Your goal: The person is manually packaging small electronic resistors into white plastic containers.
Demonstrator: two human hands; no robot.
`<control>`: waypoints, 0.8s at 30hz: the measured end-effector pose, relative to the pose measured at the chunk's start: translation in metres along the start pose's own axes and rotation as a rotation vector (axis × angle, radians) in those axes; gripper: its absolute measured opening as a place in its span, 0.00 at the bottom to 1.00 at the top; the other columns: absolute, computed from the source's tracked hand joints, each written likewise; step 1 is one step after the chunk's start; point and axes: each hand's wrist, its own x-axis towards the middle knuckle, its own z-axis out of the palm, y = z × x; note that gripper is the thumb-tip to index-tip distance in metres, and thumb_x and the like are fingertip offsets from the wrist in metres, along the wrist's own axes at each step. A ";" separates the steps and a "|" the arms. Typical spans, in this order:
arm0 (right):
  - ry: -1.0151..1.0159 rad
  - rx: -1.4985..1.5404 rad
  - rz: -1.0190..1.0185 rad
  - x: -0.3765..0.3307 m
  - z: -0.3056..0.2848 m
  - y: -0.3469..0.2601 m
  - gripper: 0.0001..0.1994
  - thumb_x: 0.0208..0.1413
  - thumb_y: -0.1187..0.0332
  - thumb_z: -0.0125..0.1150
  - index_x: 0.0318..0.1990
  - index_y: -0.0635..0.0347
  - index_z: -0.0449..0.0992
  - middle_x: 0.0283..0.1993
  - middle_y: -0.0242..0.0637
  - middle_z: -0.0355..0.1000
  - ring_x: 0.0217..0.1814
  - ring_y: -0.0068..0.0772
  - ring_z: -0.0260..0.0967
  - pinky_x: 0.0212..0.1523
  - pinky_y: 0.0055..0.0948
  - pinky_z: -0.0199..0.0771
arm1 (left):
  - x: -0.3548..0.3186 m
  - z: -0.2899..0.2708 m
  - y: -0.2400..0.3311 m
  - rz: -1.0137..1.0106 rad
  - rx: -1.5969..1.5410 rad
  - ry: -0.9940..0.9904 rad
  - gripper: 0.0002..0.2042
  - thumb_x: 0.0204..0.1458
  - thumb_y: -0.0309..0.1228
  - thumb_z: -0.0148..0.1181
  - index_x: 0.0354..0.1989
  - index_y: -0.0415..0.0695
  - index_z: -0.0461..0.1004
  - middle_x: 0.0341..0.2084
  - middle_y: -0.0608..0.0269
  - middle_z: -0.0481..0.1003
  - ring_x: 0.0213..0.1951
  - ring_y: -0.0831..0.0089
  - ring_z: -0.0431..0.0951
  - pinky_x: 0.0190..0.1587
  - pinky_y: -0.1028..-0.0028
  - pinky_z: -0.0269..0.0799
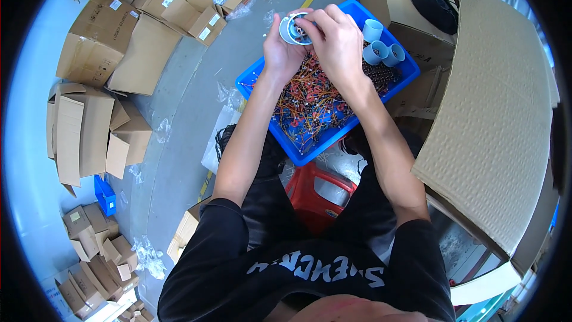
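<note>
Head view: the left hand [281, 53] grips a round white plastic reel [294, 28] from below, fingers curled on its rim. The right hand [338, 42] pinches at the reel's top face. Both are raised over a blue rectangular plastic bin [310, 149] filled with red and orange wired parts [310, 104]. Three pale blue plastic tubes [381, 48] lie in the bin's far corner. Brown cardboard boxes [107, 42] surround it.

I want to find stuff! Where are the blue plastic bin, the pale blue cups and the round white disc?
Blue plastic bin [296, 156]: head view, near rim.
Pale blue cups [376, 52]: head view, middle cup's side.
Round white disc [287, 31]: head view, left edge, between both hands.
</note>
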 end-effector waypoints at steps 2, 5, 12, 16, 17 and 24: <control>-0.015 -0.019 -0.042 0.000 0.000 -0.001 0.05 0.47 0.69 0.64 0.30 0.59 0.78 0.27 0.35 0.68 0.28 0.37 0.68 0.29 0.33 0.67 | 0.002 -0.006 -0.002 -0.026 -0.117 0.018 0.27 0.62 0.52 0.27 0.49 0.45 0.69 0.40 0.63 0.74 0.43 0.71 0.74 0.41 0.69 0.69; -0.120 -0.027 -0.080 -0.002 0.000 -0.002 0.08 0.45 0.65 0.64 0.31 0.57 0.78 0.29 0.35 0.68 0.35 0.39 0.67 0.38 0.34 0.65 | 0.006 -0.015 -0.004 -0.016 -0.156 0.033 0.27 0.62 0.51 0.27 0.49 0.44 0.69 0.40 0.63 0.74 0.43 0.71 0.73 0.42 0.68 0.69; -0.221 0.055 -0.022 -0.003 -0.004 -0.001 0.08 0.44 0.67 0.65 0.32 0.59 0.79 0.30 0.35 0.68 0.38 0.39 0.66 0.42 0.35 0.63 | 0.013 -0.029 -0.004 0.079 -0.086 0.000 0.27 0.63 0.49 0.26 0.46 0.42 0.70 0.39 0.63 0.74 0.42 0.72 0.73 0.44 0.68 0.69; -0.186 0.062 -0.014 -0.001 -0.004 -0.002 0.09 0.43 0.69 0.66 0.34 0.59 0.80 0.30 0.36 0.68 0.35 0.39 0.65 0.39 0.34 0.63 | 0.012 -0.026 -0.005 0.055 -0.082 0.020 0.27 0.63 0.49 0.26 0.47 0.41 0.70 0.39 0.63 0.73 0.42 0.72 0.72 0.46 0.68 0.68; -0.165 0.058 -0.023 0.000 -0.004 -0.002 0.09 0.43 0.69 0.67 0.34 0.59 0.80 0.29 0.37 0.68 0.34 0.39 0.65 0.38 0.34 0.63 | 0.012 -0.026 -0.005 0.060 -0.079 0.010 0.27 0.63 0.49 0.26 0.49 0.41 0.69 0.41 0.61 0.73 0.44 0.71 0.71 0.48 0.67 0.68; -0.152 0.073 -0.013 -0.002 0.000 -0.002 0.10 0.43 0.71 0.67 0.35 0.59 0.80 0.29 0.37 0.67 0.33 0.39 0.65 0.35 0.34 0.66 | 0.009 -0.015 0.003 0.062 -0.098 -0.098 0.28 0.63 0.47 0.27 0.61 0.39 0.58 0.52 0.51 0.68 0.56 0.61 0.67 0.60 0.62 0.59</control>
